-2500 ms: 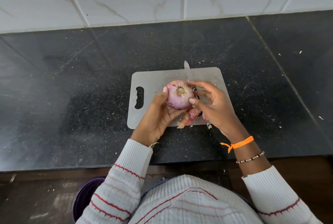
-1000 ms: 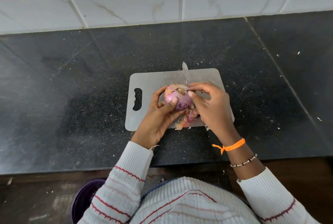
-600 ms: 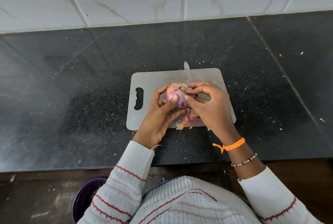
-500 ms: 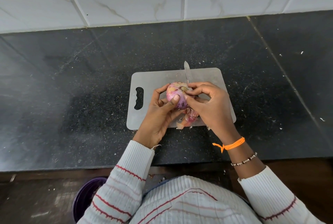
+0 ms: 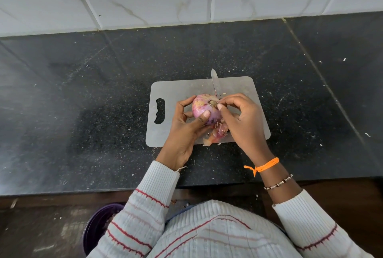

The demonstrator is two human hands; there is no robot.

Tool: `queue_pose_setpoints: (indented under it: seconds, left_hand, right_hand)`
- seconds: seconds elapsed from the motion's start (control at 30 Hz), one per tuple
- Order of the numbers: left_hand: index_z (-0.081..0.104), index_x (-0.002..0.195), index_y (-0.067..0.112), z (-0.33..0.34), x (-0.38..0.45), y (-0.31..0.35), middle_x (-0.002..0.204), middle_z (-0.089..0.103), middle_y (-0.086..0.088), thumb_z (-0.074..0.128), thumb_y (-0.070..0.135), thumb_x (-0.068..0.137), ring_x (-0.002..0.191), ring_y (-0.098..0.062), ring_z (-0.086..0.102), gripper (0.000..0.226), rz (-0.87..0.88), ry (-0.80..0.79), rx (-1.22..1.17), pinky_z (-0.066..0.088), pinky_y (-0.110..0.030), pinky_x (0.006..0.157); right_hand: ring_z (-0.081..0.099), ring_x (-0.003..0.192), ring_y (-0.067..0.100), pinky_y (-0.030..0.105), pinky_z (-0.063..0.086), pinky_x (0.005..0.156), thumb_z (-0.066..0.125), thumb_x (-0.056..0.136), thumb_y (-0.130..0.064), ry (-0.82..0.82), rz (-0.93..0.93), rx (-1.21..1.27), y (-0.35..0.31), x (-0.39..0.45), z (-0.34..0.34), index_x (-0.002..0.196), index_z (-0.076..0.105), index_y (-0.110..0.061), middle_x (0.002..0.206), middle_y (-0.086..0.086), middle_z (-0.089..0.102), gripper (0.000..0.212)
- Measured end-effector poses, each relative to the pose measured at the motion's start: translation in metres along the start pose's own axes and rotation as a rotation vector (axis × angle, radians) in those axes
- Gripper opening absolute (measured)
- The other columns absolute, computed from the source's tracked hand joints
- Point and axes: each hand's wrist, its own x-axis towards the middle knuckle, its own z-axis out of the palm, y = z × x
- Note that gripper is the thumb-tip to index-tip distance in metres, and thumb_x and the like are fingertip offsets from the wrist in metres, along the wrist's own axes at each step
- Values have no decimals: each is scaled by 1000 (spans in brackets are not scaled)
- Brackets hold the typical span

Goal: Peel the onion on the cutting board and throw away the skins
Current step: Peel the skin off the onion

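Holding the onion (image 5: 204, 108) just above the cutting board (image 5: 178, 91), with the left hand (image 5: 184, 131) curled round its near side, thumb pressed on the purple flank. Pinching at the root end with the right hand (image 5: 242, 120), fingertips (image 5: 220, 108) closed on what looks like a flap of skin beside the dark root tuft; too small to tell how much skin is caught. Lying loose on the board under both hands, a small heap of peeled skins (image 5: 217, 133). Resting behind the onion, a knife (image 5: 214, 81) with its blade pointing away, tip just past the board's far edge. Waiting below the counter edge at lower left, a purple bin (image 5: 97, 226), probably meant for the skins. To do this step well: best to keep the left grip firm but not squeezing, so the bulb can be turned a little at a time; best to pull the pinched flap down from root toward the other end, low along the surface, so the papery layer comes away in a wide strip instead of tearing. Worth minding the knife close behind the right knuckles. Pale patches on the bulb suggest peeling is only partly done.
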Motion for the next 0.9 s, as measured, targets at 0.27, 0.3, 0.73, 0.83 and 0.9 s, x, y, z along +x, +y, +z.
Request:
queue_pose_setpoints:
  seconds: [0.27, 0.3, 0.73, 0.83, 0.9]
  left_hand:
    - [45, 128, 13, -3, 0, 1, 110, 59, -19, 65, 11, 71, 91, -30, 67, 60, -34, 8, -49, 53, -49, 83]
    - [45, 128, 13, -3, 0, 0, 112, 58, -20, 66, 11, 71, 91, -30, 67, 61, -32, 13, -47, 53, -49, 83]
    - [49, 122, 17, 2, -3, 0, 107, 54, -13, 70, 6, 73, 95, -32, 66, 54, 40, 85, 78, 56, -49, 81]
    - [48, 122, 16, 2, -2, -1, 107, 54, -12, 70, 5, 73, 99, -38, 65, 55, 31, 99, 58, 55, -51, 82]
    - [47, 124, 14, 4, -2, -1, 105, 54, -11, 67, 0, 77, 95, -34, 66, 52, 34, 108, 57, 57, -46, 80]
  right_hand:
    - [58, 85, -1, 7, 44, 77, 66, 83, -5, 7, 26, 28, -2, -3, 3, 87, 70, -5, 89, -1, 63, 6]
    - [60, 86, 1, 8, 46, 78, 69, 80, -5, 4, 14, 33, -3, -3, 3, 87, 72, -5, 90, -1, 65, 7]
    - [59, 78, -3, 7, 47, 71, 72, 74, 1, -28, 13, 66, -9, -4, 5, 75, 71, 1, 91, 3, 67, 1]
    - [60, 78, 7, 23, 52, 66, 71, 72, 0, 6, -37, 25, -7, -6, 8, 72, 68, 1, 88, 5, 67, 4]
    - [60, 78, 9, 26, 52, 63, 70, 72, -3, 24, -84, -36, -6, -7, 10, 72, 66, 0, 88, 6, 66, 5]
